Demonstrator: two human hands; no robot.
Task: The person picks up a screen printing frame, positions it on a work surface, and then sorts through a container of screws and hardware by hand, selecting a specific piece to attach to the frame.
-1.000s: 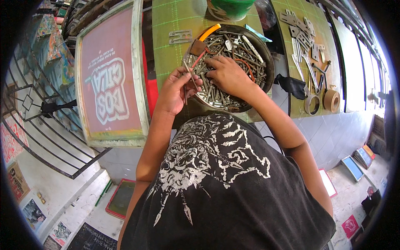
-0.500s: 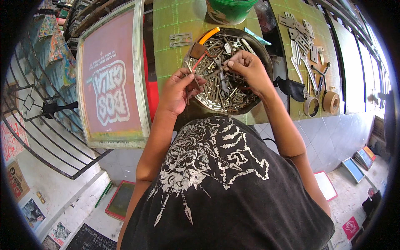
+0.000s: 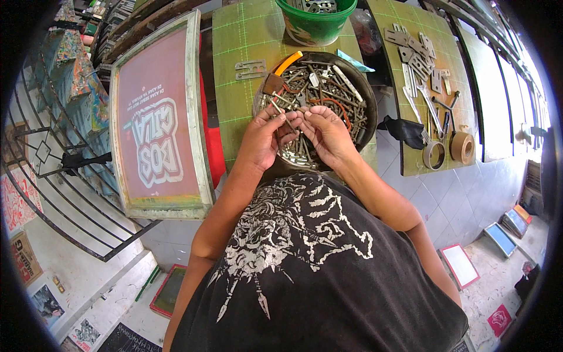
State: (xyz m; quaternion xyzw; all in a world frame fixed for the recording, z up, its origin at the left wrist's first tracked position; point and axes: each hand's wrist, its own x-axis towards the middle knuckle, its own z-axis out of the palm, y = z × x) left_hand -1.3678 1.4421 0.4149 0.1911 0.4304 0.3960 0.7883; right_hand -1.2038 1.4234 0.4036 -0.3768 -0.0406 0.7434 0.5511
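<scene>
My left hand (image 3: 265, 139) is closed on a few long, thin bolts (image 3: 287, 123) that stick out between its thumb and fingers. Against its fingertips, the thumb and fingers of my right hand (image 3: 329, 134) are pinched together; what they grip is too small to make out. Both hands are over the near half of a round dark pan (image 3: 372, 120) heaped with loose bolts and screws (image 3: 319, 88). A white stick-like piece (image 3: 347, 83) and an orange curved handle (image 3: 289, 62) lie at the pan's far side.
Beyond the pan stands a green bucket (image 3: 319, 26) with metal plates inside. A slotted metal plate (image 3: 250, 70) lies left of the pan. On the right board are wrenches (image 3: 433, 111), tape rolls (image 3: 463, 146) and a black cloth (image 3: 403, 130). A framed screen (image 3: 205, 176) leans at left.
My right hand has moved left and nearer, from over the pan's middle to meet my left hand's fingertips. My left hand has shifted slightly right. The view has tilted a little.
</scene>
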